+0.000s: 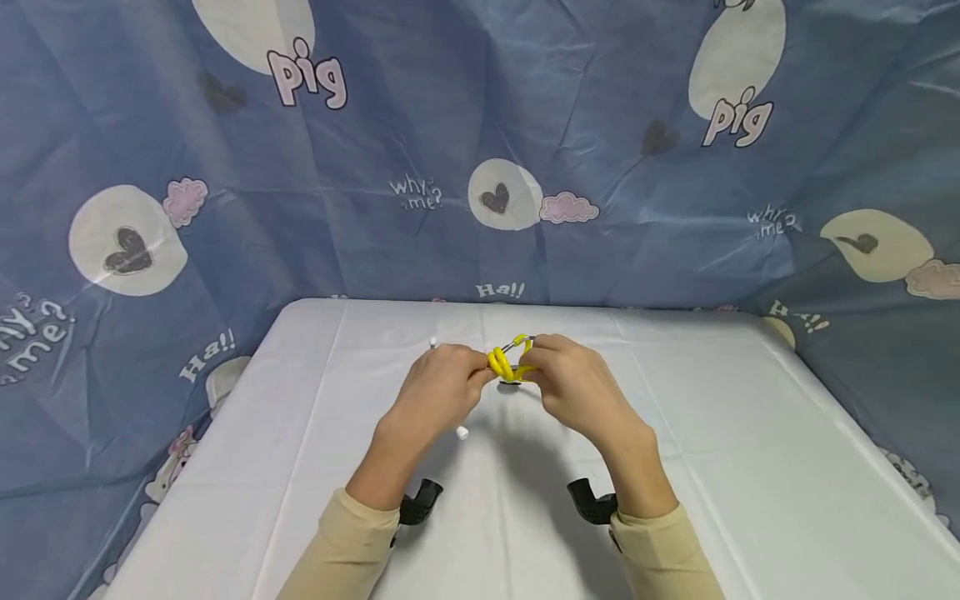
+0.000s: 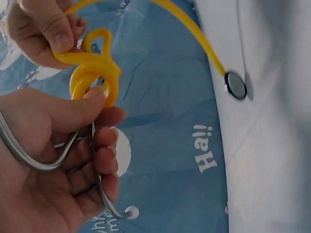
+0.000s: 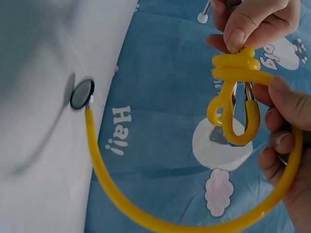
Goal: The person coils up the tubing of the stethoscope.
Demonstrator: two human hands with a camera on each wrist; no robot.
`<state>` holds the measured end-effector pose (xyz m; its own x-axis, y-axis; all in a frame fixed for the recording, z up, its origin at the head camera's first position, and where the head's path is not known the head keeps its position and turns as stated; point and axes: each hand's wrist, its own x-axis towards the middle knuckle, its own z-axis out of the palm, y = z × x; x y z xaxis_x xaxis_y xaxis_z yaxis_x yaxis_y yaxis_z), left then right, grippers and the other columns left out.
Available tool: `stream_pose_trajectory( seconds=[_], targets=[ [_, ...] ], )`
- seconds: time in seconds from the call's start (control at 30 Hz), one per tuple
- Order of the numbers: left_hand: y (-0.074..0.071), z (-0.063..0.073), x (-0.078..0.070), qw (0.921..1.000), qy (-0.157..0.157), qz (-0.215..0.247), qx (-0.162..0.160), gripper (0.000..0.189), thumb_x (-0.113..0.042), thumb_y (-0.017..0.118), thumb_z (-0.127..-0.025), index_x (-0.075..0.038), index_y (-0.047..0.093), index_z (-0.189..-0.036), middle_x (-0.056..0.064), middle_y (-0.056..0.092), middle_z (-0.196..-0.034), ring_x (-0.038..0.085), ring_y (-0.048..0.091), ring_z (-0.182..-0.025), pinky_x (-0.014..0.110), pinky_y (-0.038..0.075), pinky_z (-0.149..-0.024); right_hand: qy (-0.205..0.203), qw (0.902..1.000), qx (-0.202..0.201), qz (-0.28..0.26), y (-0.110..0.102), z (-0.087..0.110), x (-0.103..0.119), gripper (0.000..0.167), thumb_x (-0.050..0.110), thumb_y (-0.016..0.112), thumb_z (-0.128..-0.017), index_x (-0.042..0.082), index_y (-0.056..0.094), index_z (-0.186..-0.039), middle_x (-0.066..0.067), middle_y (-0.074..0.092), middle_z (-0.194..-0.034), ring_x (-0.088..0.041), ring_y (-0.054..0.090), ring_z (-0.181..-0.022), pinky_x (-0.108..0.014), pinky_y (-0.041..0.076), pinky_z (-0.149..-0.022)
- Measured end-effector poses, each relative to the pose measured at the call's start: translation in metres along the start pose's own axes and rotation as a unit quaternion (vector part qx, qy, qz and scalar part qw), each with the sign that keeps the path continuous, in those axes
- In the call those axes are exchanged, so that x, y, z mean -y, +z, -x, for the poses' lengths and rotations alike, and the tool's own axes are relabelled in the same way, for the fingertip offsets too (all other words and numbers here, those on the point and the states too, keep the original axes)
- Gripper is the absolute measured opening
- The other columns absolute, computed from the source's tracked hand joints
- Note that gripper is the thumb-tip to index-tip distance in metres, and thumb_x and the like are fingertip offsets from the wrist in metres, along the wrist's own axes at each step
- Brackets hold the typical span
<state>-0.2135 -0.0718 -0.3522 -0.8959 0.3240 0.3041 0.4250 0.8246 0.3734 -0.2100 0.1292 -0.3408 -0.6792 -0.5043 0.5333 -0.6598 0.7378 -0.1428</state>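
Note:
Both hands hold a stethoscope with yellow tubing (image 3: 238,68), wound in coils between them. My left hand (image 1: 446,383) grips the metal ear tubes (image 2: 41,164), its thumb pressed against the coils. One white ear tip (image 2: 131,212) sticks out past its fingers; another white ear tip (image 1: 462,433) shows below the hand. My right hand (image 1: 577,383) pinches the tubing beside the coils, and a small loop hangs below them in the right wrist view. From there the tube curves away to the round chest piece (image 3: 82,94), which hangs near the white table.
A white cloth covers the table (image 1: 322,517), with fold lines across it. Behind its far edge hangs a blue printed curtain (image 1: 360,142). A black curved mount (image 1: 422,502) sits at the left wrist and another black mount (image 1: 592,502) at the right.

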Motion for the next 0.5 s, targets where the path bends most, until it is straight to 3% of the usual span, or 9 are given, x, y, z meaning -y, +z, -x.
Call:
stream_pose_trajectory(
  seconds=[0.23, 0.37, 0.5],
  targets=[
    [0.003, 0.0, -0.001, 0.9981, 0.04, -0.009, 0.047, 0.011, -0.028, 0.068, -0.094, -0.023, 0.075, -0.087, -0.01, 0.059, -0.069, 0.008, 0.049, -0.059, 0.026, 0.043, -0.06, -0.02, 0.9993, -0.013, -0.028, -0.002, 0.001, -0.005, 0.015, 0.003, 0.083, -0.075, 0.014, 0.076, -0.083, 0.006, 0.065, -0.078, -0.008, 0.059, -0.072, -0.024, 0.05, -0.062],
    [0.006, -0.001, -0.001, 0.9958, 0.065, -0.015, 0.063, 0.013, -0.032, 0.069, -0.094, -0.024, 0.076, -0.087, -0.012, 0.061, -0.071, 0.006, 0.049, -0.059, 0.024, 0.043, -0.06, 0.022, 0.9961, -0.003, -0.085, -0.005, 0.002, -0.01, 0.017, 0.005, 0.086, -0.072, 0.015, 0.075, -0.081, 0.008, 0.064, -0.075, -0.004, 0.057, -0.068, -0.022, 0.048, -0.059],
    [0.006, -0.001, 0.0, 0.9937, 0.089, -0.011, 0.067, 0.014, -0.034, 0.069, -0.093, -0.026, 0.075, -0.085, -0.014, 0.059, -0.071, 0.004, 0.047, -0.059, 0.023, 0.042, -0.059, 0.071, 0.9811, 0.022, -0.179, -0.006, 0.002, -0.016, 0.019, 0.006, 0.087, -0.071, 0.014, 0.072, -0.081, 0.008, 0.064, -0.077, -0.006, 0.06, -0.069, -0.024, 0.052, -0.06]
  ],
)
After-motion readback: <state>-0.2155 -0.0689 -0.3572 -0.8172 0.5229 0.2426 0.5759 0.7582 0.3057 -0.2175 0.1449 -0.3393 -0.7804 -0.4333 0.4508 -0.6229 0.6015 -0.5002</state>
